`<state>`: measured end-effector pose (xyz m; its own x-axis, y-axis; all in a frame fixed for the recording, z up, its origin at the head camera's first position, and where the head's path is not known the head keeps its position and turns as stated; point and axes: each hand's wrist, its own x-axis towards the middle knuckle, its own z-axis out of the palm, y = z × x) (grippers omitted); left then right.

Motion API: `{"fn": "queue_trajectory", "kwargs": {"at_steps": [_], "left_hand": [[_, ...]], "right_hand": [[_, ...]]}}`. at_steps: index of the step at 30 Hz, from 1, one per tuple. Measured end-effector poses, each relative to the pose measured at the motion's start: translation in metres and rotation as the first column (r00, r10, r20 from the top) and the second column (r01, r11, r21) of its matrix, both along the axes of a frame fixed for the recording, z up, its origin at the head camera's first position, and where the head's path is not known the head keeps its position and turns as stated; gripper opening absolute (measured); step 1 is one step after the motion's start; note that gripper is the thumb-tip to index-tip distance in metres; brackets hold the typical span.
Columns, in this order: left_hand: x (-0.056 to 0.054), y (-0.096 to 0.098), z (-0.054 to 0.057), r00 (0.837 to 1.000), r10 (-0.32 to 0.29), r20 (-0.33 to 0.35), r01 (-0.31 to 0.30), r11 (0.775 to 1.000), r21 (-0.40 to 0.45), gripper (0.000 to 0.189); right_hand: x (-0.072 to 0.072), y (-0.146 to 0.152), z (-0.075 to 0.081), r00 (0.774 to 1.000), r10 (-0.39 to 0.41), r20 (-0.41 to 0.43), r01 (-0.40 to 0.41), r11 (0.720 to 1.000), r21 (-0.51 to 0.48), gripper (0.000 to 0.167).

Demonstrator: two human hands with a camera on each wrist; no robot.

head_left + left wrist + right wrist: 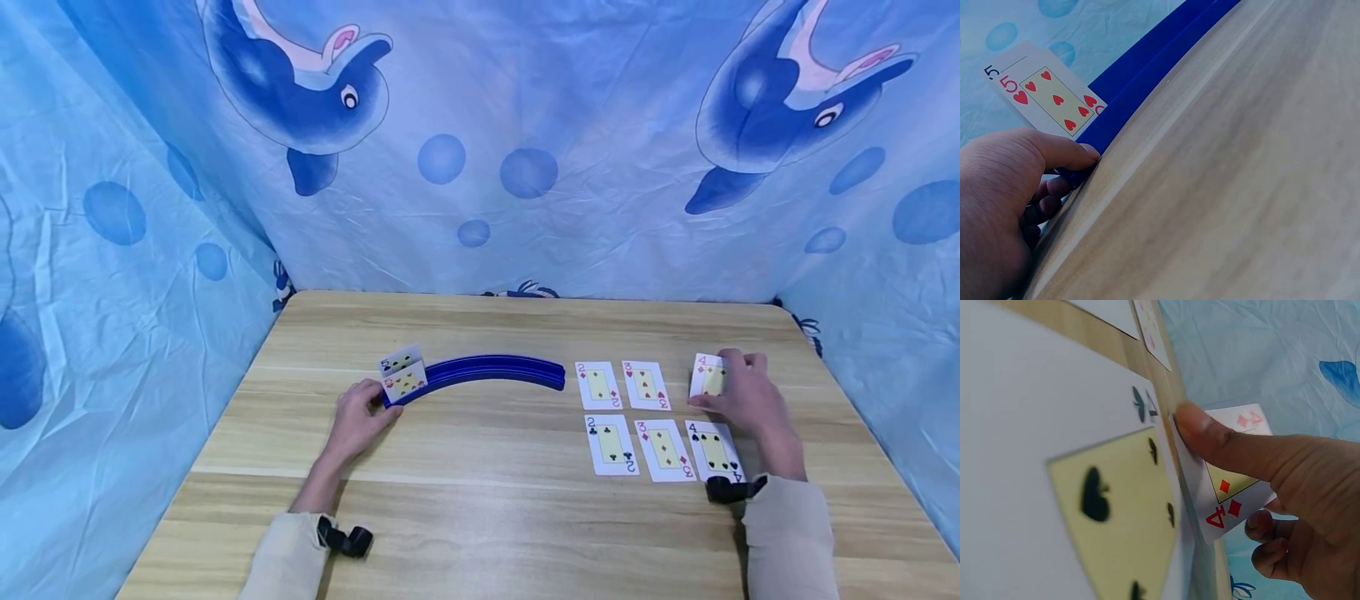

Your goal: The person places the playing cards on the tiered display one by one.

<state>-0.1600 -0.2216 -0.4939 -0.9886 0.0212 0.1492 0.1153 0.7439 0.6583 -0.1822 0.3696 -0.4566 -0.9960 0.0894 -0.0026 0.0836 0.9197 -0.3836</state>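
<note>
A curved blue card holder lies on the left half of the table. My left hand pinches its near left end, thumb along the front face in the left wrist view. Two cards stand in that end: a five of hearts in front and a black five behind, its suit unclear. At the right, my right hand holds a four of diamonds between thumb and fingers. The thumb covers part of its face. Just nearer lies a four of spades, face up.
Left of the right hand, more cards lie face up in two rows: a two of diamonds and three of hearts behind, a two of clubs and three of diamonds in front. A blue dolphin-print curtain encloses the wooden table.
</note>
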Motion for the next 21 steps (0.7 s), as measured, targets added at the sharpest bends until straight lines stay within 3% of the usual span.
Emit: {"fn": "queue_trajectory", "kwargs": {"at_steps": [13,21], "left_hand": [[0.000,0.000,0.000,1.000,-0.003,0.007,0.003,1.000,0.000,0.037],[0.001,0.001,0.000,1.000,-0.002,0.007,0.002,1.000,0.002,0.037]], "right_hand": [[0.013,0.016,0.018,0.997,0.027,-0.075,-0.033,0.997,-0.069,0.047],[0.018,0.019,0.029,0.996,0.022,-0.090,-0.031,0.995,-0.091,0.031]]}}
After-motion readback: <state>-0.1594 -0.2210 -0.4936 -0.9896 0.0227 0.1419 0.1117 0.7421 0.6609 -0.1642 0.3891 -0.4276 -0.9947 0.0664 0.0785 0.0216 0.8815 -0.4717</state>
